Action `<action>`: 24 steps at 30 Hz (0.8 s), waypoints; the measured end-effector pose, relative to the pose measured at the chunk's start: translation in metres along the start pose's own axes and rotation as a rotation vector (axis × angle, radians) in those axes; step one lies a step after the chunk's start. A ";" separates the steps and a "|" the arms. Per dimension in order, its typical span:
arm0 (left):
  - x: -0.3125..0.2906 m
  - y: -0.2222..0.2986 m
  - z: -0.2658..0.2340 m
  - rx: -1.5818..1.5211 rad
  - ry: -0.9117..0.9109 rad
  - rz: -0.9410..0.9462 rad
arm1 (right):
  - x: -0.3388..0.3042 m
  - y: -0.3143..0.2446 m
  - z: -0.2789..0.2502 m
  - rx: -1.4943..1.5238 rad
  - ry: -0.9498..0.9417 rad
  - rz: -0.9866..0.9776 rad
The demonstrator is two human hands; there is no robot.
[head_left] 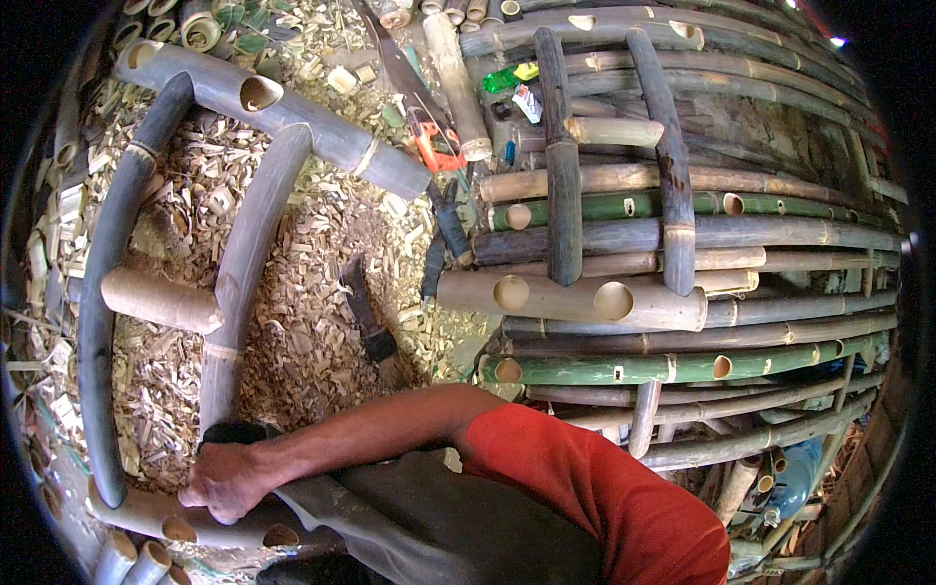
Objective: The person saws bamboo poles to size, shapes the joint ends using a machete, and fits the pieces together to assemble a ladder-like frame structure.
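Observation:
My right arm, in a red sleeve, reaches across to the lower left. My right hand (229, 481) is closed in a fist at the near end of a grey bamboo upright (255, 234). What lies inside its fingers is hidden; a black item (232, 433) shows just behind it. A dark curved bamboo upright (105, 292) stands to its left, with a short bamboo crosspiece (161, 298) between the two. Their far ends meet a thick grey bamboo tube (322, 135) with a cut hole. Below the hand lies a bamboo tube (229, 531) with two holes. My left hand is not visible.
Wood chips (312, 312) cover the ground. A dark curved tool (366, 312) lies among them; an orange-handled saw (436, 146) lies farther off. At right, a similar bamboo frame (564, 166) rests on a rack of long bamboo poles (780, 234). A blue plastic container (795, 478) sits lower right.

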State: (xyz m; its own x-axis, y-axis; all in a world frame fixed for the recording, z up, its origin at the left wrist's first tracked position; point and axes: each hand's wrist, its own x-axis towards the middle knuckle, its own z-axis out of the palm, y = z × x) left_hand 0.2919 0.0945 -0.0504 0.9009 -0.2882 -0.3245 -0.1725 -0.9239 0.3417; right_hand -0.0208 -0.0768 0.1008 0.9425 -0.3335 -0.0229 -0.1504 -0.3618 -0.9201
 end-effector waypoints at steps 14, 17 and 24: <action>-0.161 -0.215 -0.156 0.262 0.369 -0.376 | 0.011 -0.004 -0.033 0.368 -0.117 0.186; -0.214 -0.254 -0.158 0.257 0.385 -0.557 | 0.016 -0.021 -0.029 0.421 -0.137 0.283; -0.247 -0.220 -0.157 0.183 0.391 -0.522 | 0.021 -0.026 -0.024 0.410 -0.102 0.375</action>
State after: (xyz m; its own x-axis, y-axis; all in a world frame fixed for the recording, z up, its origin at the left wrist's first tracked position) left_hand 0.1704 0.4084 0.0934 0.9561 0.2884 -0.0517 0.2913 -0.9547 0.0611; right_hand -0.0044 -0.0951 0.1334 0.8741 -0.2806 -0.3965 -0.3716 0.1394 -0.9178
